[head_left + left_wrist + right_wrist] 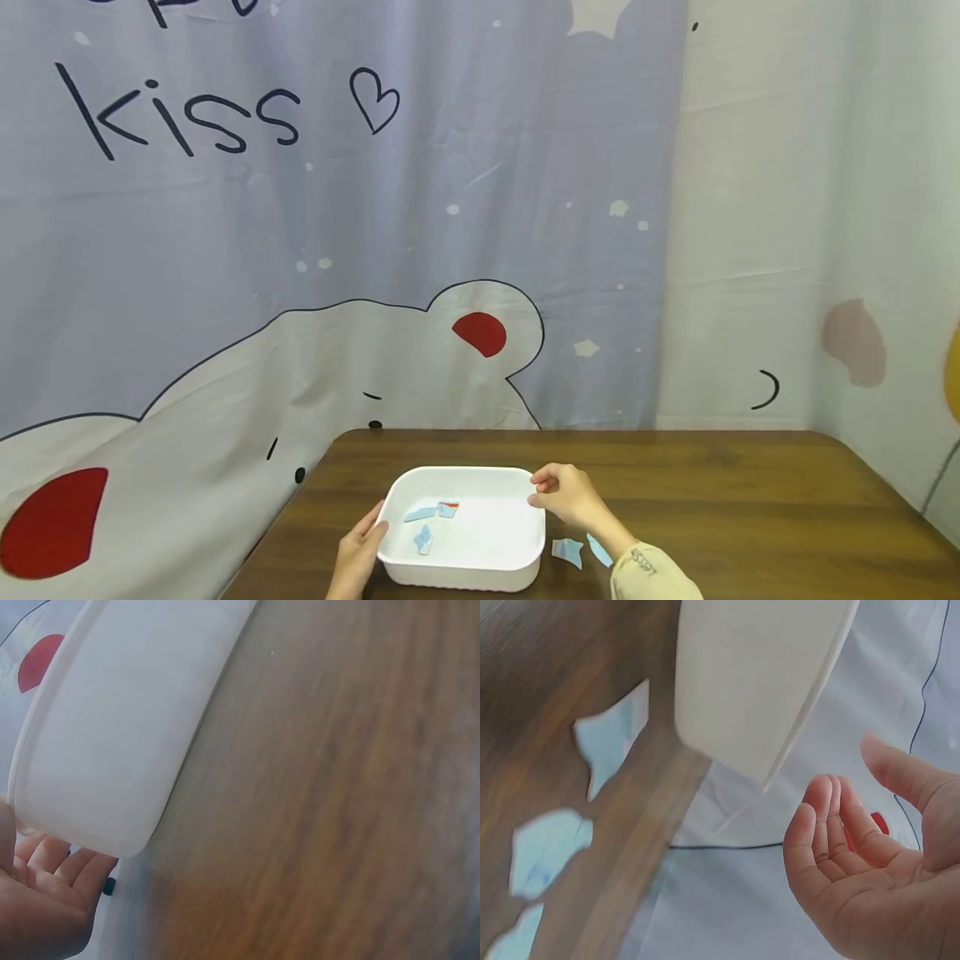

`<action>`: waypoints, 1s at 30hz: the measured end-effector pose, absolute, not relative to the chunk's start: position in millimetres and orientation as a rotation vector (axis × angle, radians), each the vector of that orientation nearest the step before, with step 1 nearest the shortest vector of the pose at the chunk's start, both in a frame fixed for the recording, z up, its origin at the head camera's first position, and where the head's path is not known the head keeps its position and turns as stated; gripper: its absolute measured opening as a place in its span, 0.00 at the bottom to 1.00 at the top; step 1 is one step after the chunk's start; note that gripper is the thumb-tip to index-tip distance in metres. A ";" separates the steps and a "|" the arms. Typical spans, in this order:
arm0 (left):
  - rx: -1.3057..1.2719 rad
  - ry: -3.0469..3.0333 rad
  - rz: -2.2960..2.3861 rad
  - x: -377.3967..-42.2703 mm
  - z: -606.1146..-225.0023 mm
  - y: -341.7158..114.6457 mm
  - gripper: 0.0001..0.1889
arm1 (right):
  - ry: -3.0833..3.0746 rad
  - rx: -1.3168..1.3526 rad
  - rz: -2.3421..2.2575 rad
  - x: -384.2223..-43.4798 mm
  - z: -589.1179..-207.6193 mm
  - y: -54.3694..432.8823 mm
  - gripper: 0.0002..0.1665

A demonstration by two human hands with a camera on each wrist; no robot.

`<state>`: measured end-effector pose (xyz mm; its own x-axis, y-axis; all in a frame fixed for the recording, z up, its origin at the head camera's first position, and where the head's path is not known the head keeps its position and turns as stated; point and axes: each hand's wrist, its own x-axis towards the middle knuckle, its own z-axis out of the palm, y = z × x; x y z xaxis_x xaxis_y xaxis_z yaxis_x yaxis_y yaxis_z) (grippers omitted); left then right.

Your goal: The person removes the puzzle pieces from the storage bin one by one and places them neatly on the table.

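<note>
A white plastic tub stands on the wooden table, with three light-blue paper-like pieces lying inside: a long strip, a piece with a red and yellow corner and a jagged one. My left hand grips the tub's left side, thumb at the rim and fingers along the outside wall. At the far right corner of the tub is my right hand. In the right wrist view its fingers are loosely bent, apart from the thumb, and nothing shows between them.
Right of the tub, light-blue pieces lie on the table, one close by and another partly behind my right forearm. The right wrist view shows three there, including a middle piece. A printed curtain hangs behind the table.
</note>
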<state>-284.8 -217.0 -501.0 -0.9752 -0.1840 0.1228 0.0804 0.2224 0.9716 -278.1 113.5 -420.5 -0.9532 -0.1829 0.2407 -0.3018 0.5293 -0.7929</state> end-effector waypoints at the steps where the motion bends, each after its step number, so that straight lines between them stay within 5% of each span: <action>1: 0.099 -2.276 -1.839 -284.8 -501.3 -216.3 0.25 | -2.631 0.431 1.409 -278.6 -420.9 110.9 0.17; 30: 0.065 -2.255 -1.824 -284.3 -504.4 -216.7 0.26 | -2.537 0.519 1.771 -296.9 -465.2 -17.7 0.15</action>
